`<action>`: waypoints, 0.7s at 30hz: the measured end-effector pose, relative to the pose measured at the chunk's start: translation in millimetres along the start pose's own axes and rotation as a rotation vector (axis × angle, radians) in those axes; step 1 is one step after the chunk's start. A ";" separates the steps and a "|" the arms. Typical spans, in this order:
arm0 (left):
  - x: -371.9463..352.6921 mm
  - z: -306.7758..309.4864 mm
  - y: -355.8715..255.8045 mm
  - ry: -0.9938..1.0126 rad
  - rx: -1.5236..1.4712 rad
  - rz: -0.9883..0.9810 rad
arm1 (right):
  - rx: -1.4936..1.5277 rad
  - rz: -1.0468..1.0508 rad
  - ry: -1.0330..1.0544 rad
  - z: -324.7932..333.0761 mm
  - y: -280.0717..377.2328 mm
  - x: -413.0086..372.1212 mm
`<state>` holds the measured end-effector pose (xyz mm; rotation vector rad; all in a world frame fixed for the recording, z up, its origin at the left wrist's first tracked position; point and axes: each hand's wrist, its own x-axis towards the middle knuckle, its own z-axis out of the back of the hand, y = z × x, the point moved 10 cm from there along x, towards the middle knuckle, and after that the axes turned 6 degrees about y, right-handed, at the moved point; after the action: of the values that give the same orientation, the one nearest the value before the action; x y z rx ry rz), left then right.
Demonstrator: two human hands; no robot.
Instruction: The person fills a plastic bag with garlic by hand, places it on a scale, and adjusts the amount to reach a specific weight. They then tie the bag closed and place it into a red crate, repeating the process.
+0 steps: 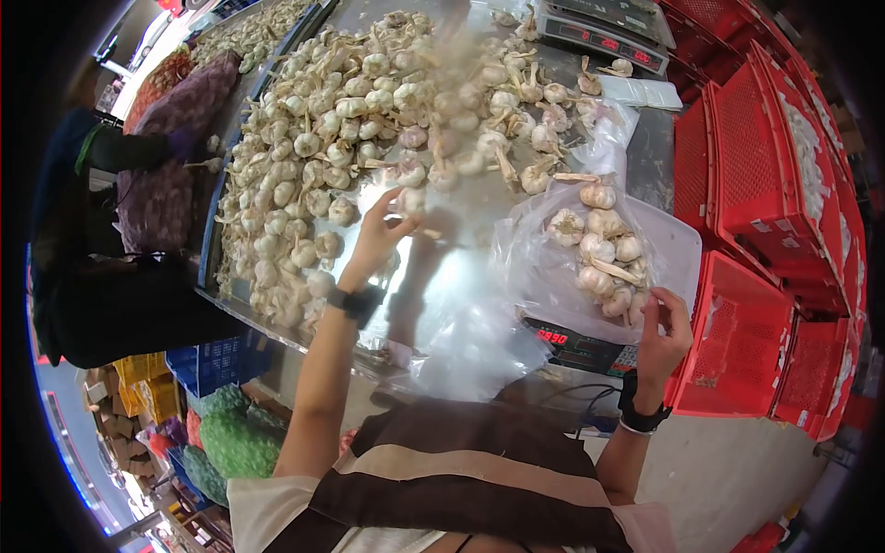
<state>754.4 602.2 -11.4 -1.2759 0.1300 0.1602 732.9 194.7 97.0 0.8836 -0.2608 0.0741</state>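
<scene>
My left hand is over the metal table, its thumb and fingers pinching a garlic bulb at the edge of a large garlic pile. A plastic bag lies open on the tray of a scale, with several garlic bulbs inside. At the bag's lower right, my right hand has its fingers bent beside a bulb and the bag's edge. Whether they grip the bag is unclear. The scale's red display is lit below the tray.
Red crates stand along the right. Another scale and folded plastic bags are at the back. Loose clear plastic lies at the front edge. A co-worker's gloved hand is at the left, near mesh sacks.
</scene>
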 end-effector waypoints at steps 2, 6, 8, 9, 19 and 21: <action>-4.8 -35.2 -22.6 0.180 -0.671 -0.022 | 0.072 -0.040 0.009 0.1 -4.0 0.5; -30.6 -101.8 -92.7 0.492 -1.528 0.147 | 0.049 -0.004 -0.019 1.4 -1.4 1.2; -34.9 -119.5 -103.5 0.647 -1.448 0.017 | 0.057 0.006 -0.004 1.3 2.1 0.0; -37.4 -128.3 -112.5 0.717 -1.349 -0.054 | 0.053 0.000 -0.011 2.8 0.7 -0.8; -36.5 -170.0 -115.8 0.573 -0.836 0.031 | 0.031 -0.020 -0.035 15.3 -20.7 -15.0; -27.7 -165.1 -118.7 0.464 -0.409 -0.182 | 0.029 -0.029 -0.019 15.2 -22.6 -15.7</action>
<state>748.6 409.3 58.1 -1.7094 0.3924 -0.2834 718.6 169.3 85.2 0.9171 -0.2657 0.0429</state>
